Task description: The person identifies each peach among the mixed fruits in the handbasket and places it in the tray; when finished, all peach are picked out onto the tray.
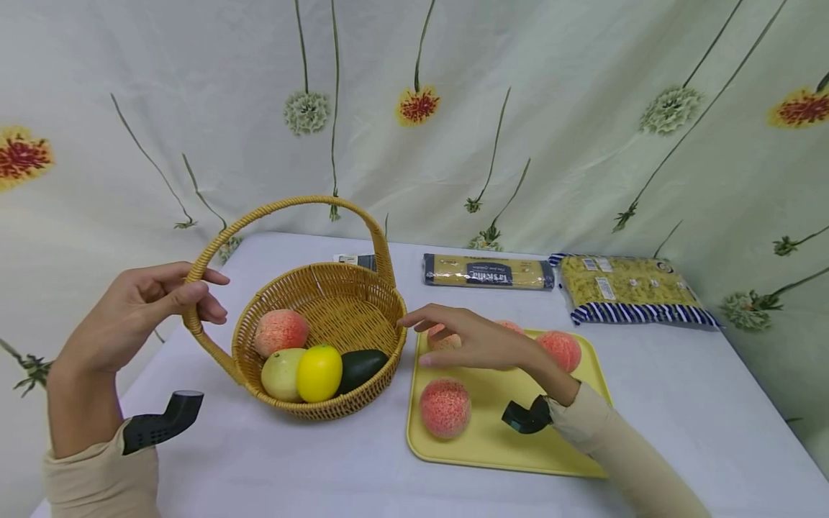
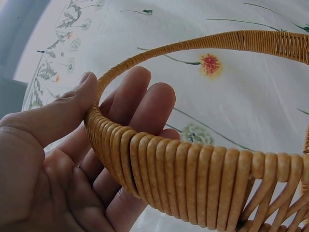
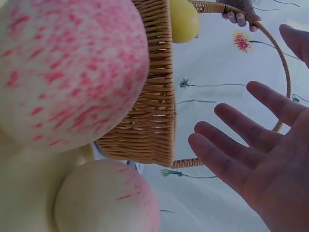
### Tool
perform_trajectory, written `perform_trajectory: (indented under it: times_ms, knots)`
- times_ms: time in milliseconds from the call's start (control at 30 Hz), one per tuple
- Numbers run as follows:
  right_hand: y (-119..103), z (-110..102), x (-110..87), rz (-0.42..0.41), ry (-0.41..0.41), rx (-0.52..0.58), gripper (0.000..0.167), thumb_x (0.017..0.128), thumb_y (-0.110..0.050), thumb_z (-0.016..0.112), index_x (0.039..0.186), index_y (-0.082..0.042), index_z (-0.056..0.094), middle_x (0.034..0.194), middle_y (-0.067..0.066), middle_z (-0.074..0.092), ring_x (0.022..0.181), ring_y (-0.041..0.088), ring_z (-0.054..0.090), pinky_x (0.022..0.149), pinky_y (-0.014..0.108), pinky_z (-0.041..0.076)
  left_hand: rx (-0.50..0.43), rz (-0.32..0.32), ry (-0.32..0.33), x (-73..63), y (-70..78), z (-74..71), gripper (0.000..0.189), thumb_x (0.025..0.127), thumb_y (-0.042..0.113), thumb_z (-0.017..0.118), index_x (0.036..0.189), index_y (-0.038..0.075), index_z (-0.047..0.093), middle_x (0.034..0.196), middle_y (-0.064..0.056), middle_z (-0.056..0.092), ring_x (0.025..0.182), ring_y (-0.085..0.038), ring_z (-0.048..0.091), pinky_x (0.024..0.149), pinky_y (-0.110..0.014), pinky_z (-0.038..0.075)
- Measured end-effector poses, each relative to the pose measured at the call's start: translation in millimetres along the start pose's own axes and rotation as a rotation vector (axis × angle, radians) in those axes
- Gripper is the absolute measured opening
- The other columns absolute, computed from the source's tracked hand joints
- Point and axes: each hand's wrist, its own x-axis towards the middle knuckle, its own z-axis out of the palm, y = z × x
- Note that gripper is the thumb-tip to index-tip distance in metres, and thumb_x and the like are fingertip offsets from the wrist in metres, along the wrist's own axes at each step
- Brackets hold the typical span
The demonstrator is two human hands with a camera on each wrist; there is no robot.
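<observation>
My left hand (image 1: 139,313) holds the left side of the arched handle (image 1: 285,206) of a wicker basket (image 1: 352,288). In the left wrist view, the thumb and fingers (image 2: 152,108) lie on either side of the wrapped handle. In the basket are a peach (image 1: 281,331), a pale green round fruit (image 1: 282,375), a bright yellow fruit (image 1: 319,373) and a dark green fruit (image 1: 363,368). My right hand (image 1: 476,342), fingers extended and holding nothing, hovers by the basket's right rim, over a yellow tray (image 1: 512,457). Peaches (image 1: 445,408) lie on that tray, some partly hidden by the hand.
Behind the tray lie a pack of spaghetti (image 1: 488,272) and a larger striped bag of pasta (image 1: 631,288). A small pack (image 1: 355,260) shows partly behind the basket. A flower-printed curtain (image 1: 388,158) hangs at the back of the white table (image 1: 291,467).
</observation>
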Motion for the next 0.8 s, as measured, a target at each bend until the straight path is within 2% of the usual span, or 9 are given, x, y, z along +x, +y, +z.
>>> perform_trajectory:
  times_ms: [167,300,467,600,800]
  knots:
    - [-10,-6,28.4,-0.056,0.013,-0.038,0.056,0.093,-0.037,0.061,0.142,-0.017,0.042,0.145,-0.003,0.044,0.129,0.015,0.045,0.104,0.039,0.041,-0.023,0.005,-0.003,-0.2,-1.3,-0.2,0.023,0.098,-0.005,0.046,0.117,-0.002,0.059,0.08,-0.012,0.071,0.074,-0.02,0.07,0.08,-0.016,0.047]
    - [-16,-10,50.3,-0.094,0.006,-0.044,0.061,0.092,-0.045,0.059,0.144,-0.018,0.04,0.147,-0.002,0.042,0.129,0.014,0.044,0.105,0.041,0.04,-0.01,-0.003,0.005,-0.8,-1.6,-0.3,0.023,0.098,-0.004,0.046,0.117,-0.002,0.059,0.08,-0.011,0.071,0.074,-0.019,0.07,0.081,-0.016,0.046]
    - [-21,-9,70.7,-0.081,-0.018,-0.066,0.065,0.09,-0.049,0.059,0.146,-0.024,0.037,0.147,-0.007,0.039,0.131,0.011,0.042,0.106,0.038,0.038,0.015,-0.005,0.006,-0.6,1.9,0.3,0.022,0.098,-0.003,0.046,0.116,-0.003,0.058,0.08,-0.012,0.071,0.074,-0.02,0.07,0.079,-0.017,0.047]
    - [-24,-7,85.4,-0.083,-0.034,-0.091,0.066,0.089,-0.047,0.058,0.147,-0.025,0.034,0.149,-0.007,0.038,0.132,0.011,0.04,0.106,0.037,0.037,0.036,-0.001,0.001,-0.2,4.5,0.7,0.02,0.099,-0.002,0.046,0.115,-0.003,0.058,0.08,-0.013,0.071,0.074,-0.02,0.07,0.077,-0.018,0.049]
    - [-25,-4,104.4,-0.067,-0.062,-0.068,0.066,0.091,-0.037,0.059,0.148,-0.021,0.032,0.151,0.0,0.034,0.135,0.016,0.039,0.108,0.041,0.035,-0.037,0.01,-0.002,0.1,-0.2,-0.2,0.023,0.097,-0.005,0.046,0.116,-0.003,0.059,0.08,-0.012,0.071,0.073,-0.02,0.069,0.078,-0.017,0.048]
